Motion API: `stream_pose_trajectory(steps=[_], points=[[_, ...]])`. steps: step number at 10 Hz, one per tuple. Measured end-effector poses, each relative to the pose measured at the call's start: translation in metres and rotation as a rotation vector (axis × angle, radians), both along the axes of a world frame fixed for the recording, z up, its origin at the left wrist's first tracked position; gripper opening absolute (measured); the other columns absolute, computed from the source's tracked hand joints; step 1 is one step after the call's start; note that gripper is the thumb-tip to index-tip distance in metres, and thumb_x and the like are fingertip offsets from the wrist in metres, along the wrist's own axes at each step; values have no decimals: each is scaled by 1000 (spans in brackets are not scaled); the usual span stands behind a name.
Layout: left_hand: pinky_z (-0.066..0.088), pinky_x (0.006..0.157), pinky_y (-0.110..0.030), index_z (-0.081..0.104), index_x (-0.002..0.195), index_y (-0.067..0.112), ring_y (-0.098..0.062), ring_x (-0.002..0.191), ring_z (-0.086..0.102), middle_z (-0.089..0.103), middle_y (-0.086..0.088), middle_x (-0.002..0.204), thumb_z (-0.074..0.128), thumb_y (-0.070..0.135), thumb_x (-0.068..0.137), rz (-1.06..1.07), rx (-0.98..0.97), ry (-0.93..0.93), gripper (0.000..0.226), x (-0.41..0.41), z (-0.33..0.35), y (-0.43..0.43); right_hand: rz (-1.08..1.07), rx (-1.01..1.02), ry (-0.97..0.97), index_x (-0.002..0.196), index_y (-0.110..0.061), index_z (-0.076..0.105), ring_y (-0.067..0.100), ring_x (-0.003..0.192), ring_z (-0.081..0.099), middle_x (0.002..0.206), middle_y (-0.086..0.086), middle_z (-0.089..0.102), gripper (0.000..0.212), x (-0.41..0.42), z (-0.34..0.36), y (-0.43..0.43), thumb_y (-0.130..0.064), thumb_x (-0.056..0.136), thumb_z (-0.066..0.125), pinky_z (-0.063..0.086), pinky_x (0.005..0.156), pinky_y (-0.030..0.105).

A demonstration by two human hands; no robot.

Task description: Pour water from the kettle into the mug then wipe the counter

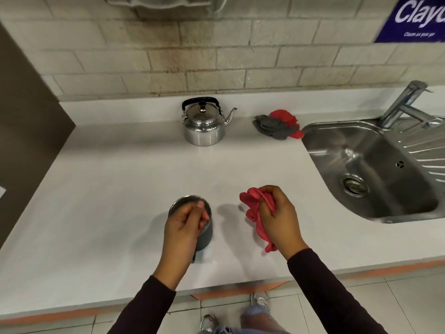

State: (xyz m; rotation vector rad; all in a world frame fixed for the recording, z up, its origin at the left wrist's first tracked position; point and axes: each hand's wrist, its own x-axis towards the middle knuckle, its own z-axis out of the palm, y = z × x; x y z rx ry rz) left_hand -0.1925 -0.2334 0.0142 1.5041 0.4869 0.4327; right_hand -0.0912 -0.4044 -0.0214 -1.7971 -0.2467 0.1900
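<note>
Our left hand (184,224) grips the mug (192,216); our right hand (279,216) clenches a red cloth (251,208). Kettle (203,122) and spare rags (277,124) stand far, sink (370,165) right.

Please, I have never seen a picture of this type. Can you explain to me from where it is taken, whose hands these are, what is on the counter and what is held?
There is no machine here. A person wears a camera on the head, so the single picture looks down at their own two hands. The left hand grips the rim of a dark mug that stands on the white counter. The right hand holds a bunched red cloth just above the counter. Farther back stands a shiny metal kettle with its lid on. Right of it lies a heap of red and grey cloths, beside a steel sink with a tap. I cannot tell whether the mug holds water.
</note>
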Motion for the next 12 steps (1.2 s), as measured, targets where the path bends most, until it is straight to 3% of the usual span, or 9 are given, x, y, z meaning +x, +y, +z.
stream_pose_trajectory(steps=[2, 4, 5, 6, 7, 8, 9, 11, 12], points=[[35, 47, -12, 56, 49, 22, -5, 45, 37, 42, -2, 54, 51, 18, 92, -120, -30, -15, 44, 83, 12, -50, -81, -36, 14, 94, -38, 54, 14, 72, 73, 95, -19, 75, 15, 71, 27, -43, -42, 82, 47, 45, 36, 21], [36, 47, -9, 56, 50, 18, -13, 56, 52, 43, -1, 53, 50, 13, 91, -133, -62, 28, 42, 148, 5, -92, -91, -125, -88, 86, -42, 55, 15, 66, 73, 89, -17, 73, 15, 176, 52, -68, -47, 76, 47, 58, 45, 42], [37, 49, -7, 56, 50, 18, -7, 85, 61, 45, 9, 47, 50, 12, 91, -74, -97, 41, 42, 165, -2, -104, -104, -238, -256, 90, -43, 57, 8, 69, 69, 99, -6, 67, 11, 240, 58, -64, -38, 84, 48, 59, 52, 44], [38, 51, -6, 56, 50, 19, -4, 79, 66, 46, 10, 48, 50, 12, 91, -8, -103, 72, 43, 175, -11, -112, -56, -284, -251, 83, -47, 53, 17, 68, 67, 99, -3, 62, 5, 305, 51, -48, -49, 86, 50, 49, 29, 49], [39, 54, -3, 56, 50, 18, 7, 53, 57, 45, 5, 51, 50, 12, 92, 70, -71, 110, 43, 182, -16, -117, 64, -344, -341, 104, -32, 58, 24, 98, 65, 116, 7, 59, 19, 359, 29, -30, -26, 91, 46, 58, 72, 51], [38, 54, -3, 56, 51, 17, 8, 53, 55, 45, 7, 49, 51, 15, 92, 102, -61, 140, 42, 179, -20, -119, 181, -647, -391, 123, -16, 55, 35, 115, 52, 129, 16, 50, 37, 388, -10, -19, -16, 87, 45, 44, 99, 47], [38, 52, -4, 55, 51, 15, 10, 55, 56, 45, 5, 51, 51, 15, 92, 128, -71, 167, 41, 178, -22, -122, 340, -987, -269, 136, -10, 43, 40, 132, 36, 151, 18, 29, 47, 392, -36, -14, -28, 93, 48, 32, 110, 47], [37, 52, -4, 56, 52, 17, -9, 57, 52, 47, 11, 45, 50, 14, 92, 67, -38, 186, 42, 184, -20, -120, 372, -979, -403, 116, -11, 57, 39, 131, 37, 137, 19, 45, 29, 379, -14, -14, -24, 91, 48, 26, 111, 52], [37, 54, -6, 59, 49, 26, 3, 51, 48, 49, 11, 51, 51, 23, 92, -33, 19, 179, 44, 189, -3, -113, 388, -789, -553, 87, -5, 61, 37, 96, 59, 100, 19, 65, 17, 351, 10, -12, -12, 89, 46, 47, 83, 40]])
